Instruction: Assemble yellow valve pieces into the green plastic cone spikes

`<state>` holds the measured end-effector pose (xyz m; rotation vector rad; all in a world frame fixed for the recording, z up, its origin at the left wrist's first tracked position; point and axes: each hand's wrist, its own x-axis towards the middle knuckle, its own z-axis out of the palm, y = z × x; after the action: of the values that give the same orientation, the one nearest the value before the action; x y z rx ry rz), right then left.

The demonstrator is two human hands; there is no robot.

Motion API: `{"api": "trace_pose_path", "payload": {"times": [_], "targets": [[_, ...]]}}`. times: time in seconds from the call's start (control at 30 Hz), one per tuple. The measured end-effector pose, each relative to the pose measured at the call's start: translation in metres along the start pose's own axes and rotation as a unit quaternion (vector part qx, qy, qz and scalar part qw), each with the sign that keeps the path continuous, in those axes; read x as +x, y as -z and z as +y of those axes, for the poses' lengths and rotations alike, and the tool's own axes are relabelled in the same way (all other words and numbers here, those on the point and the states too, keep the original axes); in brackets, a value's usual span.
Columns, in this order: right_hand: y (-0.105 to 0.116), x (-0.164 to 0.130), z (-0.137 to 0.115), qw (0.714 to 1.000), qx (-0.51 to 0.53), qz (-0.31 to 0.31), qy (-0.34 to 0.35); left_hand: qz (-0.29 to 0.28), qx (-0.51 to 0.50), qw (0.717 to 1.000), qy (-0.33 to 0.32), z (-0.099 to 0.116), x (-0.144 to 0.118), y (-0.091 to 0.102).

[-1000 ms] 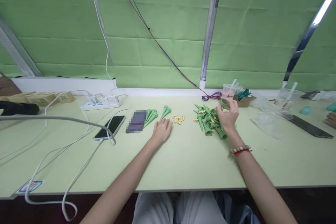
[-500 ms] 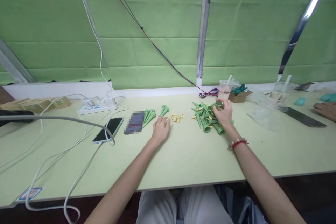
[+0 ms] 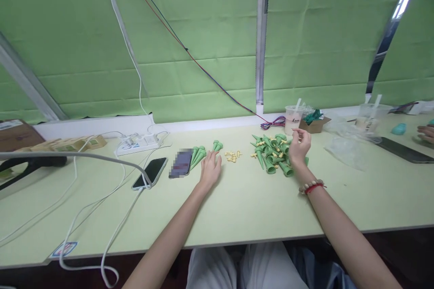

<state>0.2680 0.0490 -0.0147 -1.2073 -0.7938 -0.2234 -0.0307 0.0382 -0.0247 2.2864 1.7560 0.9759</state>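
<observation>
My left hand (image 3: 210,169) rests on the table with its fingers stretched out. Its fingertips lie just below a small group of green cones (image 3: 217,146). More green cones (image 3: 198,155) lie side by side to its left, and a little cluster of small yellow pieces (image 3: 232,156) lies to its right. My right hand (image 3: 300,145), with a beaded bracelet on the wrist, hovers at the right edge of a heap of green cones (image 3: 272,158) mixed with yellow pieces. Its fingers are slightly bent, and I see nothing in them.
Left of my left hand lie two phones, one dark-screened (image 3: 150,173) and one blurred (image 3: 181,163), with white cables and a power strip (image 3: 138,144). Behind the heap stand a drink cup (image 3: 293,119) and a cardboard box (image 3: 317,125). Another person's hand (image 3: 426,132) shows far right.
My right hand has let go of a green cone at the heap and moved slightly right, away from it. My left hand stays near the small group of cones. The view has shifted a little.
</observation>
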Motion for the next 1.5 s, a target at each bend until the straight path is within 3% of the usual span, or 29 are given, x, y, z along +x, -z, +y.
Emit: {"api": "trace_pose_path", "payload": {"times": [0.1,0.23,0.47,0.67,0.9,1.1,1.3,1.5], "targets": [[-0.001,0.000,-0.009,0.999,0.022,0.019,-0.037,0.014,0.026,0.999,-0.011,-0.002,0.004,-0.002],[-0.001,-0.007,-0.029,0.999,0.030,-0.019,0.011,0.015,0.092,0.996,-0.018,-0.002,0.016,-0.008],[-0.003,-0.031,-0.055,0.967,0.018,-0.184,0.175,-0.056,0.227,0.972,0.026,0.005,0.047,-0.012],[-0.006,-0.046,-0.068,0.917,-0.010,-0.295,0.269,-0.053,0.235,0.968,0.073,0.014,0.042,-0.009],[-0.010,-0.063,-0.068,0.870,-0.032,-0.416,0.263,-0.064,0.163,0.983,0.063,0.012,0.029,0.010],[-0.016,-0.083,-0.062,0.827,-0.053,-0.492,0.266,-0.035,0.166,0.985,0.040,0.002,0.021,0.003],[-0.018,-0.086,-0.054,0.831,-0.051,-0.508,0.220,-0.042,0.174,0.983,0.026,-0.006,0.018,-0.004],[-0.022,-0.099,-0.052,0.835,-0.060,-0.507,0.208,-0.034,0.164,0.985,0.040,0.009,0.007,-0.001]]}}
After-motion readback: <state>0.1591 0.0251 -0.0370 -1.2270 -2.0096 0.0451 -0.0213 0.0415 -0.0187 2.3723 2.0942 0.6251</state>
